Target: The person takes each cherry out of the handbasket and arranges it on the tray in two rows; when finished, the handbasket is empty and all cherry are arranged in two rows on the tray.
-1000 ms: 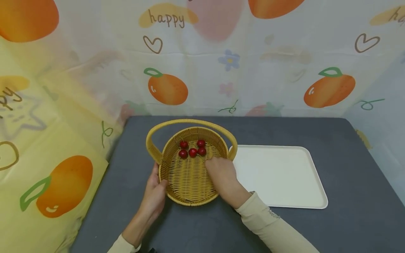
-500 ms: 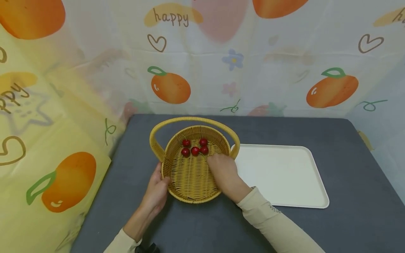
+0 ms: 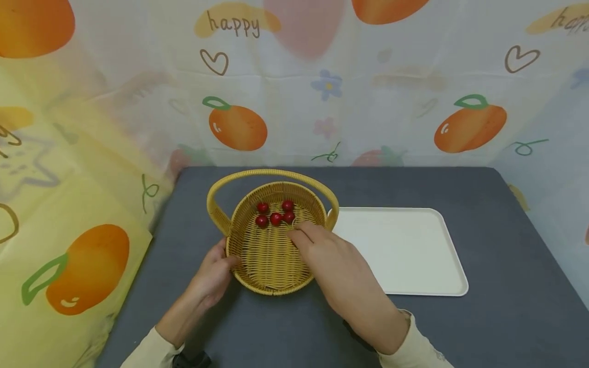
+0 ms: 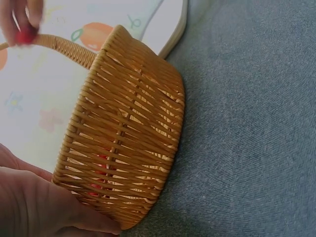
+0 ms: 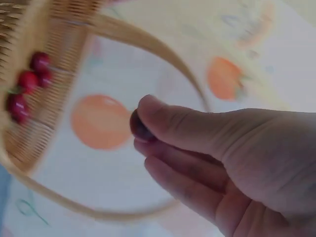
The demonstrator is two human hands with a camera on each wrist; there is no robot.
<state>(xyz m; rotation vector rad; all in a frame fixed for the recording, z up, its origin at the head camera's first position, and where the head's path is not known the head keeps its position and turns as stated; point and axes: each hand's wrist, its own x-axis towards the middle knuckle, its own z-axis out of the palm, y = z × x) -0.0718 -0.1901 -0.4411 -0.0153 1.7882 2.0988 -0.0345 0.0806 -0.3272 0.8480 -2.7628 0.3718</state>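
In the head view, a round wicker basket [image 3: 276,271] with a tall arched handle [image 3: 272,173] sits left of centre. Several red cherries [image 3: 275,219] lie in its far half. My left hand [image 3: 209,276] grips the basket's left side, thumb over the rim; the left wrist view shows the thumb and fingers at the woven wall [image 4: 118,128]. Above the basket's right side is my right hand [image 3: 345,276]. Between its thumb and forefinger it pinches a dark red cherry [image 5: 141,126], which the hand hides in the head view.
A white rectangular tray [image 3: 409,250] lies on the grey tabletop [image 3: 488,266] right of the basket, its left end partly behind my right hand. A curtain printed with oranges [image 3: 238,128] hangs behind the table and along its left side.
My right hand has lifted from low inside the basket's right side, now looking larger and nearer the camera, with the cherry in its fingers. My left hand keeps its grip on the basket.
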